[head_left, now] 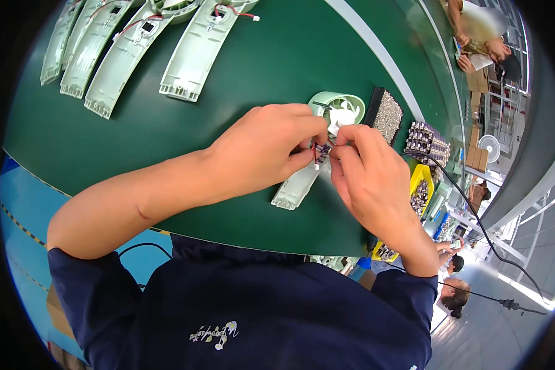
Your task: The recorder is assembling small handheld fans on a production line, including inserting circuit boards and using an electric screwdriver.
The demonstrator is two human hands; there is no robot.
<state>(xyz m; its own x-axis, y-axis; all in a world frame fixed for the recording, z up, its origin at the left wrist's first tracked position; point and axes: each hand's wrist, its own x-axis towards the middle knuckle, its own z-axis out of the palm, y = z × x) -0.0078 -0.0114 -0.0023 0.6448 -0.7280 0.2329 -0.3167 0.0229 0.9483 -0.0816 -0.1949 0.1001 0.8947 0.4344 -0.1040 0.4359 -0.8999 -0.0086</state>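
Gotta say, the tabletop point(135, 126) was deep green with a white stripe point(376, 48) curving across, and the long shells point(295, 191) were all pale mint. Fan blades point(345, 116) were white, the bin point(420, 173) bright yellow. Shirt point(259, 317) was navy with a flower motif point(219, 335), floor point(20, 188) light blue.

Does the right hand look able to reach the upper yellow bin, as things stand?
Probably yes: the upper yellow bin lies beside the right hand, with its top uncovered. Nothing seems to block it, though the hand is busy near the white fan.
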